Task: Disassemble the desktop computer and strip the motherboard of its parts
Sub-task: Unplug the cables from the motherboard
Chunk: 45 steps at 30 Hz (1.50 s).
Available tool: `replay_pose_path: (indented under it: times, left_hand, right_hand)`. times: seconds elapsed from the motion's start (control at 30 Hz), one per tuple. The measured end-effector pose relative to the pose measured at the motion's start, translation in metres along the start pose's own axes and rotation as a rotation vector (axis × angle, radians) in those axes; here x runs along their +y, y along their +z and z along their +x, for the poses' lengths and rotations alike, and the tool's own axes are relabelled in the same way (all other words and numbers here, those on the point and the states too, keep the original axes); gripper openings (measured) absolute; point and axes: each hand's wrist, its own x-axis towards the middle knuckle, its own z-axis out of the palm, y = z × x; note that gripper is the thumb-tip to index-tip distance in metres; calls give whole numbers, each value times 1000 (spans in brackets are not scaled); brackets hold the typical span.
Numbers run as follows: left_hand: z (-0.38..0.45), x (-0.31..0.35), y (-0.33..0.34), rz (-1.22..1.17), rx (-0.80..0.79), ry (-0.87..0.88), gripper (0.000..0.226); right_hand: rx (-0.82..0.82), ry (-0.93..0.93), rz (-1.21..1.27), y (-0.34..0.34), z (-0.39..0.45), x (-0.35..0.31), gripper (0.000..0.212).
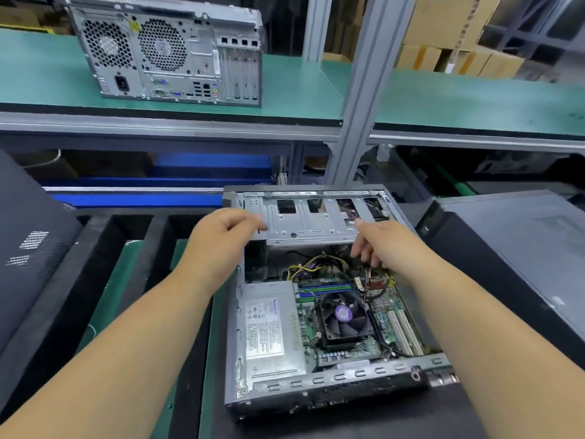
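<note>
Hands over the open chassis now. The desktop computer (316,312) lies on its side on the dark mat at the near edge of the bench, side panel off, innards up. The left hand (221,229) is at the left corner of the drive cage (313,223), fingers curled and seemingly pinching the sheet-metal edge, though the contact itself is too small to be certain. The right hand (376,242) is at the cage's right end, fingers hanging loosely curled over the cable bundle (316,264); whether it holds anything, I cannot tell.

That cage looks like thin stamped steel: stiff, light for its size, and likely sharp along the cut edges. Best taken at both ends by the folded rims, which is roughly where the hands sit.

Below it the motherboard (348,318) lies flat in the case, the fan cooler (345,315) at its centre and the power supply (272,324) just beside it on the left. The board I judge fragile and slightly flexible: hold by the edges, never by the components. The power supply looks the heaviest lump, wanting a full grip on its box. The wires are soft and will snag; pull by the plugs.

A second tower (167,52) stands upright on the green shelf (443,99) behind, well apart.
</note>
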Motion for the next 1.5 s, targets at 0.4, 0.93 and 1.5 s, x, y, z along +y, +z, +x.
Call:
replay_pose_path:
  times: [0.4, 0.93, 1.5]
  left_hand:
    - [1, 27, 77, 358, -427, -55, 17]
    - [54, 1, 174, 1135, -1017, -26, 60]
    - [67, -10, 178, 1102, -949, -102, 55]
  right_hand:
    - [-117, 199, -77, -19, 12, 31, 27]
    - [-327, 48, -940, 46, 57, 56, 45]
    - [-91, -75, -781, 60, 86, 95, 36]
